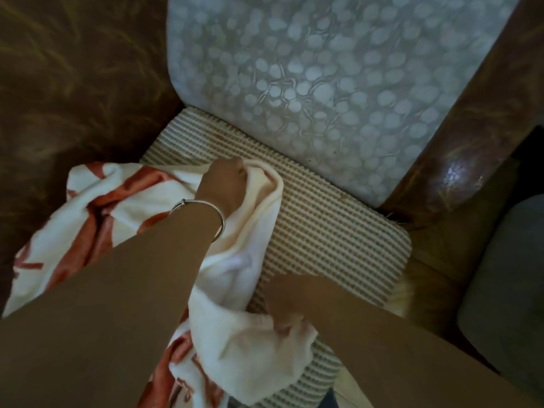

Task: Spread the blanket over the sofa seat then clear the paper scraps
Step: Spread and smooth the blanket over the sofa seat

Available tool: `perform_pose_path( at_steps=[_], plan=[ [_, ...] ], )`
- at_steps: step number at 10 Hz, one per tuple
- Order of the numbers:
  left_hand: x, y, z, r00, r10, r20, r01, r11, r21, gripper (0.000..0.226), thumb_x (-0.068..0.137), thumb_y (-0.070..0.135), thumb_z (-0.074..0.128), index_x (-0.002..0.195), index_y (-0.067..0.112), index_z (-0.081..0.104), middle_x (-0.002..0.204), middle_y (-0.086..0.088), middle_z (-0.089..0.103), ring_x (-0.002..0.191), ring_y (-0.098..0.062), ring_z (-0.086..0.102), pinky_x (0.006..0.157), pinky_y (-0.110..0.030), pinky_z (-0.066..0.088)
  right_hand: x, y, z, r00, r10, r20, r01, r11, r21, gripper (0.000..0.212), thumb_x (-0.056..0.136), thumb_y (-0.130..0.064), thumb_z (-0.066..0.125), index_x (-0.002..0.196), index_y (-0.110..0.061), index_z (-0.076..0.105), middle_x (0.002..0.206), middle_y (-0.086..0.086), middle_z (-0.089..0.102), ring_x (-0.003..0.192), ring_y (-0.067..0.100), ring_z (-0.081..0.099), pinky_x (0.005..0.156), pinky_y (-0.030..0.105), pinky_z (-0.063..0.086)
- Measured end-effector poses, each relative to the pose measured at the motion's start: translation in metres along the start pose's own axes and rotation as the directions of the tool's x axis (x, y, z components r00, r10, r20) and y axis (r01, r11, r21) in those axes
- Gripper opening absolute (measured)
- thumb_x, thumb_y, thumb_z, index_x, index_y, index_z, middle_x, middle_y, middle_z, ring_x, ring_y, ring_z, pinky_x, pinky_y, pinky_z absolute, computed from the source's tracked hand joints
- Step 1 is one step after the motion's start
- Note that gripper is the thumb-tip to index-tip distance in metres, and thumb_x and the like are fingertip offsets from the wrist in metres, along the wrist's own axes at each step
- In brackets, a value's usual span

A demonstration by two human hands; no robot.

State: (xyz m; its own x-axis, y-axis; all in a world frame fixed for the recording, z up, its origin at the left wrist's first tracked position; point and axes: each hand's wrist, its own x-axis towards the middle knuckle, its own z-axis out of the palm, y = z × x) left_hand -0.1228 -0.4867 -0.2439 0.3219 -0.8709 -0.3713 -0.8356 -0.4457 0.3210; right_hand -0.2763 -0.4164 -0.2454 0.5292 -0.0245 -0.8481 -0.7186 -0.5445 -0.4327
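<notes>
A cream blanket (97, 207) with rust-red markings lies bunched over the left half of the sofa seat (323, 231), which has a beige woven cover. My left hand (225, 184), with a silver bangle on its wrist, grips the blanket's far edge near the back of the seat. Close to the seat's front edge, my right hand (290, 304) grips another fold of the same blanket. The right half of the seat is bare. No paper scraps show in this view.
A pale blue-grey dotted back cushion (323, 83) stands behind the seat. A glossy brown armrest (459, 154) bounds the seat on the right, and a dark brown patterned cushion (73, 83) lies to the left. A grey object (506, 290) sits at far right.
</notes>
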Motion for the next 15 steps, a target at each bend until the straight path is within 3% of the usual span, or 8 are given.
perform_pose_path(
  at_steps=[2,5,7,9,11,12,13,15],
  plan=[
    [-0.003,0.019,0.001,1.0,-0.026,0.003,0.026,0.978,-0.208,0.014,0.091,0.011,0.051,0.101,0.002,0.051,0.098,-0.019,0.059,0.097,-0.028,0.055,0.079,-0.026,0.039,-0.038,0.076,-0.038,0.8,0.528,-0.286,-0.527,0.845,0.087,0.034,0.096,-0.018,0.041,0.128,-0.014,0.054,0.134,0.007,0.053,0.121,0.028,0.052,0.098,0.041,0.044],
    [-0.016,0.017,0.01,0.998,-0.011,0.055,0.014,0.999,-0.051,0.053,0.087,0.002,0.049,0.138,0.003,0.035,0.136,-0.023,0.041,0.12,-0.036,0.048,0.099,-0.038,0.039,-0.029,0.025,-0.023,0.921,0.151,-0.359,-0.032,0.948,0.316,0.069,0.081,-0.053,0.062,0.138,-0.022,0.04,0.142,0.003,0.044,0.132,0.027,0.039,0.11,0.046,0.03],
    [-0.027,0.021,0.008,1.0,0.024,-0.017,-0.023,0.999,0.043,0.028,0.09,0.002,0.043,0.112,-0.004,0.058,0.119,-0.029,0.053,0.112,-0.039,0.051,0.093,-0.039,0.039,-0.043,0.046,-0.008,0.942,0.274,-0.191,-0.282,0.959,-0.011,0.041,0.097,-0.029,0.046,0.134,-0.011,0.05,0.141,0.008,0.048,0.13,0.028,0.046,0.105,0.042,0.04],
    [-0.031,0.039,0.009,0.998,0.036,-0.043,-0.042,0.987,-0.155,0.025,0.089,0.005,0.044,0.105,0.001,0.063,0.113,-0.021,0.06,0.108,-0.031,0.055,0.085,-0.027,0.036,-0.095,0.125,0.008,0.687,0.682,-0.253,-0.688,0.722,0.078,0.036,0.096,-0.024,0.041,0.125,-0.009,0.056,0.129,0.013,0.057,0.119,0.031,0.055,0.094,0.041,0.047],
    [-0.029,0.047,0.024,1.0,0.001,-0.009,-0.001,1.0,-0.005,0.031,0.094,0.016,0.039,0.123,0.011,0.051,0.122,-0.022,0.058,0.113,-0.039,0.054,0.094,-0.042,0.042,-0.069,0.097,-0.021,0.776,0.563,-0.284,-0.501,0.824,0.265,0.06,0.085,-0.046,0.056,0.135,-0.014,0.046,0.138,0.004,0.05,0.127,0.028,0.048,0.104,0.043,0.042],
    [-0.024,0.04,0.024,0.999,0.014,0.031,-0.019,0.987,0.157,0.055,0.086,0.016,0.056,0.138,0.016,0.038,0.14,-0.018,0.034,0.118,-0.042,0.05,0.099,-0.047,0.042,-0.056,0.085,-0.03,0.703,0.568,-0.428,-0.426,0.818,0.386,0.067,0.084,-0.049,0.059,0.137,-0.013,0.04,0.141,0.009,0.047,0.13,0.029,0.044,0.105,0.04,0.037],
    [-0.016,0.028,0.023,0.974,-0.11,0.2,0.056,0.964,0.26,0.078,0.085,0.02,0.063,0.148,0.022,0.017,0.154,-0.018,0.009,0.127,-0.042,0.044,0.103,-0.047,0.04,-0.039,0.08,-0.025,0.733,0.553,-0.397,-0.477,0.833,0.281,0.042,0.096,-0.024,0.048,0.135,-0.011,0.045,0.141,0.01,0.046,0.13,0.03,0.045,0.104,0.041,0.038],
    [-0.008,0.041,0.018,0.992,0.072,0.107,-0.094,0.972,0.217,0.025,0.091,0.012,0.053,0.115,0.006,0.053,0.129,-0.022,0.041,0.109,-0.036,0.052,0.093,-0.038,0.041,-0.066,0.123,-0.029,0.537,0.736,-0.413,-0.686,0.665,0.293,0.039,0.095,-0.008,0.037,0.127,-0.013,0.057,0.132,0.006,0.056,0.123,0.028,0.054,0.094,0.04,0.045]
  ],
)
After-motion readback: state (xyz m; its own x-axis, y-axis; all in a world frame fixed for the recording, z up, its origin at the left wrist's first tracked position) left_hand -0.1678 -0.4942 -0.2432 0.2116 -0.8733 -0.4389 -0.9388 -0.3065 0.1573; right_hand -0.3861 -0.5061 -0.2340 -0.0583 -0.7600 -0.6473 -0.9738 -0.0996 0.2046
